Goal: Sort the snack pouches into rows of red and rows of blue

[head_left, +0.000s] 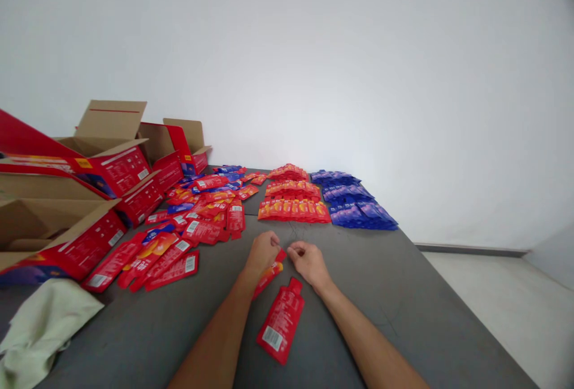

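Note:
My left hand (263,253) has its fingers curled in, just above the table. Partly hidden beside and under it lies a red pouch with orange print (268,276). My right hand (310,263) is curled with thumb and forefinger close together, a short gap from the left hand. What either hand might have between its fingers is hidden. Nearer to me, between my forearms, a red spouted pouch (283,320) lies with its barcode side up, touched by neither hand.
Loose red and blue pouches (201,230) lie heaped at the left. Beyond my hands are overlapping rows of red-orange pouches (293,210) and blue pouches (359,213). Open red cartons (89,239) line the left side, with a pale cloth (49,323) before them. The grey table (403,317) ends at the right.

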Tool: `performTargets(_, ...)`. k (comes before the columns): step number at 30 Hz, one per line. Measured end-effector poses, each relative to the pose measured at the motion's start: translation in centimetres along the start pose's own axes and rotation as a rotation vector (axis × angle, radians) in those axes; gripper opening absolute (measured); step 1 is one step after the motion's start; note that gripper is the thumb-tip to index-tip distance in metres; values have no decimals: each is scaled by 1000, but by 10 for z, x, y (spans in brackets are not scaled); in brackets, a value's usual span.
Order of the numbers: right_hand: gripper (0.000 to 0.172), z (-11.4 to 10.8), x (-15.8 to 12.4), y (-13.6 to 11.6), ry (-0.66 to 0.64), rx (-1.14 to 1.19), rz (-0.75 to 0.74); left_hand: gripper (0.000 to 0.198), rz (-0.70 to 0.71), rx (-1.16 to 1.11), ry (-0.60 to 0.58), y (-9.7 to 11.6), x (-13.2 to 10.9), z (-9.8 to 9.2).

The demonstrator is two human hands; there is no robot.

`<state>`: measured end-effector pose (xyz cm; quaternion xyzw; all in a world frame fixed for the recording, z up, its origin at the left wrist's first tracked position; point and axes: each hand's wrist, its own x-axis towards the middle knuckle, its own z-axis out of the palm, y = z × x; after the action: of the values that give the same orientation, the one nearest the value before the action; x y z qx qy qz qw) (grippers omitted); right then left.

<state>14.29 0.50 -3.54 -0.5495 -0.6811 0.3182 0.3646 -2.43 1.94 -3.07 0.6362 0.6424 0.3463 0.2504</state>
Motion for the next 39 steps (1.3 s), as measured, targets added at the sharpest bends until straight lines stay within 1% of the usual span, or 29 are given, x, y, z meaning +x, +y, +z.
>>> performTargets(4,27,1,-2,-2,19,34,-23,16,12,-242,81,4,5,7)
performTargets(7,33,0,-1,-4,11,158,-21,17,14,-424,149,10,5,7)
performTargets(9,38,-2,0,-4,24,292,-1,20,9,-550,160,14,3,5)
performTargets(11,39,-5,2,-5,68,415,37,24,-28,-611,119,18,1,1)
performTargets(12,39,-7,3,-5,100,464,55,25,-51,-611,73,19,-1,0)
performTargets(14,41,-11,5,-5,152,552,82,24,-83,-572,-63,20,-3,-3)
performTargets(16,43,-13,6,-5,182,635,98,24,-76,-544,-189,21,-5,-3)
performTargets(17,44,-14,7,-5,193,666,105,25,-62,-542,-217,22,-6,-2)
performTargets(18,45,-15,7,-5,204,685,110,25,-47,-544,-217,22,-7,-1)
performTargets(21,47,-15,6,-7,213,692,118,25,-26,-556,-113,23,-6,4)
performTargets(24,45,-12,3,-10,153,664,129,27,-29,-570,1,22,-5,8)
performTargets(27,43,-9,1,-12,125,634,133,30,-24,-529,44,22,-5,10)
performTargets(33,43,-6,1,-10,185,623,125,38,17,-86,136,31,-9,13)
performTargets(35,45,-5,0,-10,214,544,113,38,5,-32,164,35,-11,15)
performTargets(39,46,-2,-4,-14,271,252,34,39,-15,-21,191,39,-15,20)
